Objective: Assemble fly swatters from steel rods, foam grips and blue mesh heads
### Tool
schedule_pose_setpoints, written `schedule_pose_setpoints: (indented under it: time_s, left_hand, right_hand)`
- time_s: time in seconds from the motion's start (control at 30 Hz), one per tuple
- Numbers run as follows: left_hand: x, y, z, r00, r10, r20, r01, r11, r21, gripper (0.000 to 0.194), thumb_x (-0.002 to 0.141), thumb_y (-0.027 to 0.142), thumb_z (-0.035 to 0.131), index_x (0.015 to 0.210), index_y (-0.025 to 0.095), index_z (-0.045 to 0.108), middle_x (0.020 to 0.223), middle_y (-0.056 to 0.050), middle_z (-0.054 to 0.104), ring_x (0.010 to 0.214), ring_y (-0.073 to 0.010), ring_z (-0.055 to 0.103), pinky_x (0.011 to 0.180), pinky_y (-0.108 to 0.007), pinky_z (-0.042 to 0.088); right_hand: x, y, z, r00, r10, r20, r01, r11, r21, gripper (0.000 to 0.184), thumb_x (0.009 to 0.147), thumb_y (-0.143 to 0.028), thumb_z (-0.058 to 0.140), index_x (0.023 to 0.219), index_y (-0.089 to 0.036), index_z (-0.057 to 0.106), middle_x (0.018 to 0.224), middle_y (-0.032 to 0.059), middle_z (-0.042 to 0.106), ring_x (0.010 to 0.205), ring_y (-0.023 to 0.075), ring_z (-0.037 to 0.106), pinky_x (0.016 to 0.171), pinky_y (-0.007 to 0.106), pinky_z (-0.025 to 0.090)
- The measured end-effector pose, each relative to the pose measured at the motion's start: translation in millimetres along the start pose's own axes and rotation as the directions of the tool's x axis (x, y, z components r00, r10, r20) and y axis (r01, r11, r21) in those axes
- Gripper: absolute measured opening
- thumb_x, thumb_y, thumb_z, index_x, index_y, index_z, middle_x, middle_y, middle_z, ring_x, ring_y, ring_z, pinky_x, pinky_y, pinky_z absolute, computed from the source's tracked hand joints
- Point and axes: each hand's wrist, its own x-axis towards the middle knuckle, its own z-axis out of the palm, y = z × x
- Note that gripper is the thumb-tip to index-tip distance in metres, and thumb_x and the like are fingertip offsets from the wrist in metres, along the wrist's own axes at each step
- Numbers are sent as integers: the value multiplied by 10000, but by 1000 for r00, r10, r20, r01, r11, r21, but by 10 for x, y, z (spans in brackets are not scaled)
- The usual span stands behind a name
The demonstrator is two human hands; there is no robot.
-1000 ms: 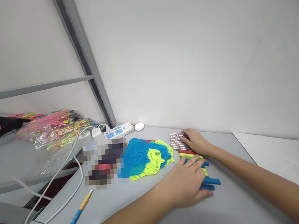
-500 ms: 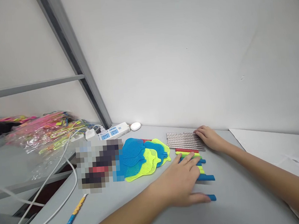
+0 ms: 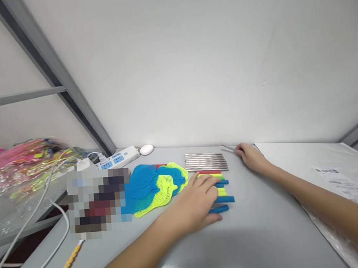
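Observation:
My left hand (image 3: 199,202) lies palm down with its fingers spread over a row of red, yellow, green and blue plastic tubes, hiding their left ends. Its thumb is beside the nearest blue tube (image 3: 219,209). Behind the tubes, a stack of thin metal rods (image 3: 205,161) lies side by side. To the right of these rods, my right hand (image 3: 250,156) is closed around the end of a single metal rod (image 3: 229,148). Left of the tubes, blue and yellow perforated fly swatter heads (image 3: 144,181) overlap in a pile, with a bit of red showing behind.
A white power strip (image 3: 119,157) and a white rounded device (image 3: 146,149) sit by the wall. Bagged colourful items (image 3: 30,164) are at the left. White cables (image 3: 66,217) cross the left edge. A white sheet (image 3: 293,154) covers the right side. One patch is blurred.
My right hand has pulled away to the right from the stack with a metal rod. The nearest blue tube is now closer to the others. The camera view has shifted right.

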Motion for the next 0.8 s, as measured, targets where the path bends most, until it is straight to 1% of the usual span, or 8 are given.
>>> schedule_pose_setpoints:
  time_s: [0.1, 0.2, 0.4, 0.53, 0.6, 0.63, 0.73, 0.8]
  left_hand:
    - [5, -35, 9, 1000, -2, -21, 2, 999, 32, 355, 754, 422, 748, 928, 184, 550, 1380, -93, 506, 1266, -292, 435, 1088, -511, 314]
    - [14, -60, 51, 999, 18, -44, -16, 998, 63, 312, 770, 388, 741, 898, 181, 545, 1337, -92, 538, 1225, -283, 464, 1065, -500, 333]
    - [43, -77, 123, 995, 41, -93, -33, 996, 84, 263, 794, 367, 722, 877, 186, 549, 1284, -83, 574, 1178, -267, 495, 1026, -480, 354]
    - [62, -77, 130, 992, 43, -118, -38, 998, 41, 303, 809, 458, 683, 846, 192, 541, 1221, -70, 604, 1136, -259, 509, 1032, -477, 329]
    - [66, -81, 111, 991, 30, -130, -29, 1000, 7, 333, 846, 514, 615, 850, 189, 539, 1136, -61, 629, 1072, -243, 526, 1017, -462, 331]
    - [65, -87, 96, 991, 17, -135, -18, 1000, -6, 335, 873, 521, 574, 864, 187, 542, 1084, -56, 637, 1027, -232, 533, 999, -450, 339]
    - [53, -129, 44, 988, -37, -150, 36, 999, -7, 297, 947, 459, 467, 892, 181, 554, 931, -40, 631, 895, -201, 530, 932, -417, 364]
    - [39, -175, 14, 986, -67, -151, 71, 997, 17, 291, 967, 422, 431, 852, 183, 553, 838, -25, 606, 826, -187, 514, 891, -391, 374]
  right_hand:
    - [-130, -67, -55, 996, 42, -77, -41, 999, 18, 279, 971, -365, 310, 1053, -198, 519, 916, 96, 656, 787, 232, 599, 697, 350, 427]
    - [-322, -188, -88, 993, 22, -113, -19, 999, 30, 301, 984, -417, 294, 1092, -213, 487, 902, 83, 659, 731, 227, 599, 648, 342, 430]
    - [-659, -386, 7, 982, -148, -119, 155, 986, 53, 213, 976, -390, 380, 1059, -231, 496, 878, 46, 654, 691, 188, 606, 605, 305, 437]
    - [-719, -391, 18, 944, -310, -115, 318, 946, 60, 159, 963, -339, 425, 1034, -231, 517, 881, 35, 618, 669, 157, 583, 600, 286, 432]
    - [-727, -384, -8, 892, -428, -144, 437, 898, 41, 128, 958, -286, 435, 1033, -222, 517, 862, 33, 602, 642, 143, 563, 570, 271, 418]
    - [-731, -384, -25, 850, -499, -169, 509, 861, 17, 117, 954, -253, 445, 1039, -217, 516, 855, 32, 600, 637, 137, 557, 559, 261, 413]
    - [-755, -412, -75, 689, -684, -238, 681, 724, -109, 142, 936, -174, 492, 1072, -204, 522, 884, 46, 620, 673, 130, 561, 572, 241, 420]
    - [-777, -446, -94, 624, -744, -239, 725, 665, -177, 165, 923, -160, 532, 1084, -197, 532, 906, 55, 643, 699, 133, 571, 593, 240, 424]
